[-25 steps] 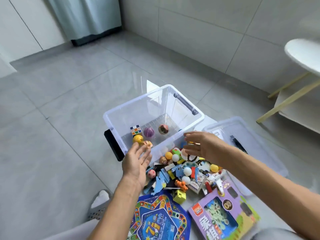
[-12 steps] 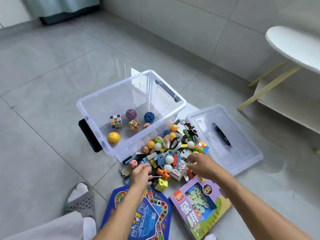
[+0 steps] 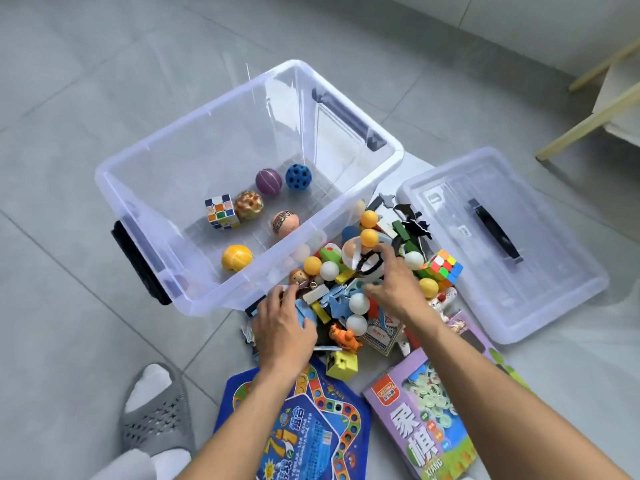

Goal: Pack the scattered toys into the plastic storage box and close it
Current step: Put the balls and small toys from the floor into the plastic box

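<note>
Grey floor tiles: toy pile (image 3: 363, 289) is pressed by relaxed left hand (image 3: 282, 329) and right hand (image 3: 394, 289); small handfuls are best scooped into storage box (image 3: 242, 292).

Box (image 3: 194, 157): clear plastic, faint lilac rim, black latch (image 3: 138, 251) on the side. Lid (image 3: 540, 271): clear, black handle (image 3: 493, 230).

In the box:
- cube (image 3: 221, 211): white, blue, yellow, orange, green squares
- purple ball (image 3: 268, 180), pale stripes
- blue ball (image 3: 298, 177), dark pits
- mottled ball (image 3: 248, 205), brown/cream
- peach ball (image 3: 285, 223), dark print
- yellow ball (image 3: 237, 257), orange seams

Pile: orange balls (image 3: 369, 237), white balls (image 3: 358, 303), second cube (image 3: 441, 268) in bright red/green/yellow/blue, black bat shapes (image 3: 414, 220), orange figure (image 3: 344, 336), yellow block (image 3: 343, 365).

Board (image 3: 311, 431): blue, multicoloured dotted track. Game carton (image 3: 426, 424): lilac, green at its lower edge, red logo, pale green discs. Slipper (image 3: 156, 414): grey; sock white. Floor (image 3: 69, 116): grey tile.
</note>
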Available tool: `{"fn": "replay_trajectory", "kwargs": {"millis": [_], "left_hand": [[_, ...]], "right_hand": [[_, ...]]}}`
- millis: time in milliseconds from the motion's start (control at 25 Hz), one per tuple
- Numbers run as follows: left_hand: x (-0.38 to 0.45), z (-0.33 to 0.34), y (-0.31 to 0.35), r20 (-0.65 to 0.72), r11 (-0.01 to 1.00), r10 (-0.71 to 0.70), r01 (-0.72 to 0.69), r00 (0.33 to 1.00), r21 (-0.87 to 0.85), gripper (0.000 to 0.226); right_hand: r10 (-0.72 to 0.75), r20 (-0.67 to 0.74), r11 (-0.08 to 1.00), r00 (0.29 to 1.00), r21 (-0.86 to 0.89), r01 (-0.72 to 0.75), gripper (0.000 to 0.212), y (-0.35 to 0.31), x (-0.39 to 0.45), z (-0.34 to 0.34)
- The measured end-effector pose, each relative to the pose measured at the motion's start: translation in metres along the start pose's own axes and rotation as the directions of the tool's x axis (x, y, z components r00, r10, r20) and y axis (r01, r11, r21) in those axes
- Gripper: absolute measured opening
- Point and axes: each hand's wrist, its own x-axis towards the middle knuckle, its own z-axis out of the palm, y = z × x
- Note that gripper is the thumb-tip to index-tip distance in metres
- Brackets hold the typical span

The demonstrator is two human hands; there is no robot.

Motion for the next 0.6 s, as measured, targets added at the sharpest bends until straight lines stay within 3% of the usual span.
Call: {"fn": "replay_trajectory", "kwargs": {"millis": [80, 160, 240, 280, 320, 360, 440, 520, 600], "left_hand": [[-0.001, 0.008, -0.03, 0.032, 0.996, -0.051, 0.048, 0.998, 0.08, 0.068], [-0.006, 0.012, -0.054, 0.104, 0.998, -0.064, 0.062, 0.993, 0.018, 0.065], [-0.01, 0.017, -0.058, 0.006, 0.998, 0.002, -0.002, 1.0, 0.064, 0.057], [-0.008, 0.018, -0.05, -0.062, 1.0, 0.031, -0.031, 0.998, 0.004, 0.056], [-0.005, 0.015, -0.034, -0.083, 0.983, 0.042, -0.056, 0.996, -0.176, 0.058], [-0.002, 0.008, -0.014, -0.03, 0.899, 0.055, -0.062, 0.998, -0.434, 0.065], [0.005, -0.008, 0.026, 0.157, 0.596, 0.203, 0.005, 0.966, -0.803, 0.083], [0.012, -0.021, 0.049, 0.307, 0.402, 0.355, 0.152, 0.883, -0.903, 0.089], [0.019, -0.031, 0.058, 0.407, 0.284, 0.444, 0.305, 0.799, -0.909, 0.085]], "right_hand": [[0.036, -0.049, 0.996, 0.998, -0.076, -0.039, 0.062, 0.005, 0.007, 0.012], [0.002, -0.135, 0.99, 0.991, -0.137, -0.021, 0.049, 0.004, 0.005, 0.024], [-0.019, -0.245, 0.999, 0.969, 0.025, 0.026, 0.041, 0.006, -0.004, 0.03], [-0.025, -0.288, 0.987, 0.957, 0.143, 0.069, 0.039, 0.007, -0.013, 0.029], [-0.041, -0.301, 0.96, 0.953, 0.254, 0.122, 0.034, 0.005, -0.024, 0.025], [-0.091, -0.268, 0.926, 0.959, 0.332, 0.18, 0.025, 0.002, -0.033, 0.019], [-0.269, 0.001, 0.881, 0.963, 0.405, 0.245, 0.014, -0.012, -0.051, -0.002], [-0.377, 0.314, 0.836, 0.871, 0.52, 0.175, 0.016, -0.026, -0.061, -0.022], [-0.371, 0.431, 0.783, 0.822, 0.622, 0.027, 0.018, -0.03, -0.062, -0.044]]}}
